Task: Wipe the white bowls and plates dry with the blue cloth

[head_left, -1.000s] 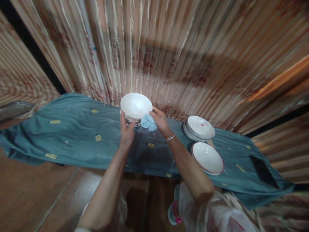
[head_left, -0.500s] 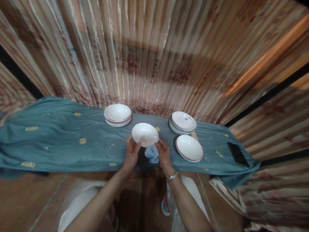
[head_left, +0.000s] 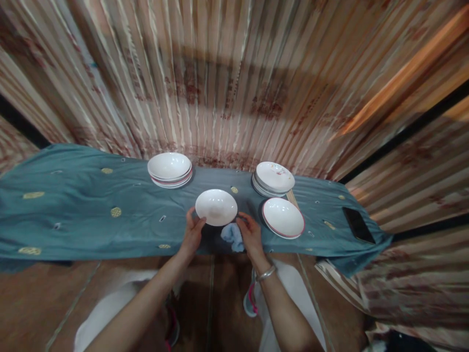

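Note:
A white bowl (head_left: 216,208) is held tilted over the near side of the cloth-covered table, its glossy inside facing me. My left hand (head_left: 193,231) grips its left rim, thumb on the near edge. At the bowl's right edge is my right hand (head_left: 250,235), fingers bent; whether they still touch the rim is hard to tell. A crumpled light blue cloth (head_left: 232,236) hangs against that hand, apparently held in it, just below the bowl. To the right lie red-rimmed white dishes (head_left: 283,217), one on another.
Stacked white bowls (head_left: 169,166) stand at the back left of the teal tablecloth (head_left: 84,215). Stacked plates (head_left: 274,177), the top one flower-patterned, stand at the back right. A black phone (head_left: 358,225) lies near the right end. A pleated curtain (head_left: 220,98) hangs behind.
The bowl has come slightly nearer to me in my left hand. My right hand and the blue cloth have shifted a little right, away from the bowl. The view has moved slightly.

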Motion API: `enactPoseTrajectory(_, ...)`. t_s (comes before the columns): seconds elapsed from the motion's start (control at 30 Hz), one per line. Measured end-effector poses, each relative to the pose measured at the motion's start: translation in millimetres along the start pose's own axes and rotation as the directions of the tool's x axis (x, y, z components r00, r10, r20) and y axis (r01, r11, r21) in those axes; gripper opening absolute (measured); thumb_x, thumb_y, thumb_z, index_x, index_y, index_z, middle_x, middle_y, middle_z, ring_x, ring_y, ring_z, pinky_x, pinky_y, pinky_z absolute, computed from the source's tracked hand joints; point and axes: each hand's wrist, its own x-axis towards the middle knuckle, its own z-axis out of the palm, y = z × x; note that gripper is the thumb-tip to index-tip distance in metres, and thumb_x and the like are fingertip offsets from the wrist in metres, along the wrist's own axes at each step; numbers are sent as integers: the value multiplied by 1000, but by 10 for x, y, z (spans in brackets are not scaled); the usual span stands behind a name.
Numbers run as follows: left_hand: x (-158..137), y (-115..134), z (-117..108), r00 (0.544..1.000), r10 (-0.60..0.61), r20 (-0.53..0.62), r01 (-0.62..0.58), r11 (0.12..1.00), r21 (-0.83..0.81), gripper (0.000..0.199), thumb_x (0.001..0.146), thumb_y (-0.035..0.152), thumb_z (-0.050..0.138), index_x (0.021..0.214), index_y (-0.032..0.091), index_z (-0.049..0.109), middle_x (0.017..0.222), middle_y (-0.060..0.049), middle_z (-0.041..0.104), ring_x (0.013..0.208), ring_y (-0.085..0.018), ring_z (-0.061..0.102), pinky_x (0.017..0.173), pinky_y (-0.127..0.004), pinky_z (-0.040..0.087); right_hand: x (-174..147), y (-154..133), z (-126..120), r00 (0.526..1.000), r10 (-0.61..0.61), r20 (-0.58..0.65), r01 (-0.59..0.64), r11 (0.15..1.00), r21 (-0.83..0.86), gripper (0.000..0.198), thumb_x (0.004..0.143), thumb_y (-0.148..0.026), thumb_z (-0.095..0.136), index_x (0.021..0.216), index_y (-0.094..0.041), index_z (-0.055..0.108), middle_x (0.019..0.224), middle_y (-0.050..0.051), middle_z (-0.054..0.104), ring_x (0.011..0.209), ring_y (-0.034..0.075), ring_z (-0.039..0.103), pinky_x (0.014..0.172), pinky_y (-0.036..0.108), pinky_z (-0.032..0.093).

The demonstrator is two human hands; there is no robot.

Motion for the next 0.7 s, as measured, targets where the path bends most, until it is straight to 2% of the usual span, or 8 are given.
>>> enactPoseTrajectory(0.17, -3, 127, 58, 996, -82, 37, 85, 992, -92, 68, 70, 52, 72, 126, 24, 44, 100, -4, 69, 104, -24, 65, 100, -44, 47, 61, -221, -66, 983, -169, -77, 166, 985, -46, 45, 80, -52, 63, 102, -14, 71, 86, 6, 72, 77, 18, 62, 68, 29, 51)
enactPoseTrajectory(0.27, -20, 207, 95, 995, -70, 77, 78, 991, -113, 67, 72, 52, 73, 126, 24, 46, 104, -4, 68, 105, -22, 64, 100, -41, 48, 199, -342, 8, 955, -295, -11, 293, 952, -92, 39, 87, -46, 58, 110, -16, 67, 100, 8, 73, 89, 20, 66, 79, 32, 53)
enactPoseTrajectory(0.33, -26, 238, 109, 991, -96, 99, 108, 986, -131, 68, 72, 52, 74, 128, 25, 46, 108, -5, 68, 102, -22, 65, 97, -40, 49, 322, -387, 83, 916, -395, 70, 400, 891, -213, 33, 91, -37, 55, 115, -16, 65, 108, 9, 73, 94, 21, 67, 85, 33, 54)
enactPoseTrajectory(0.43, -21, 258, 118, 983, -156, 100, 171, 972, -164, 72, 71, 53, 76, 131, 27, 45, 111, -4, 67, 94, -21, 68, 90, -41, 53, 476, -406, 197, 848, -458, 268, 526, 663, -533, 29, 93, -20, 49, 118, -16, 64, 114, 12, 72, 102, 22, 66, 94, 36, 51)
enactPoseTrajectory(0.5, -15, 265, 121, 979, -181, 95, 195, 965, -174, 73, 70, 54, 76, 131, 29, 45, 111, -4, 67, 93, -21, 68, 87, -42, 55, 521, -401, 260, 826, -387, 410, 557, 443, -702, 30, 94, -13, 46, 116, -13, 65, 112, 15, 72, 102, 24, 66, 94, 36, 50)
enactPoseTrajectory(0.57, -11, 272, 129, 978, -188, 92, 202, 965, -168, 72, 70, 55, 76, 131, 30, 46, 112, -4, 66, 95, -22, 68, 86, -42, 56, 517, -397, 305, 821, -275, 500, 564, 263, -783, 29, 96, -12, 44, 111, -12, 68, 109, 17, 72, 98, 24, 66, 90, 36, 51)
enactPoseTrajectory(0.63, -8, 279, 145, 978, -185, 92, 198, 968, -151, 72, 72, 54, 75, 133, 30, 47, 116, -5, 66, 99, -23, 67, 84, -41, 58, 483, -403, 335, 819, -182, 544, 570, 154, -807, 28, 98, -14, 43, 106, -13, 69, 106, 16, 73, 97, 24, 66, 87, 34, 52)
enactPoseTrajectory(0.7, -4, 288, 169, 977, -190, 92, 202, 970, -138, 72, 74, 54, 74, 136, 31, 47, 123, -6, 64, 104, -25, 66, 83, -41, 59, 442, -414, 352, 816, -125, 564, 575, 88, -813, 29, 98, -14, 42, 101, -15, 70, 104, 15, 73, 96, 24, 66, 85, 33, 52)
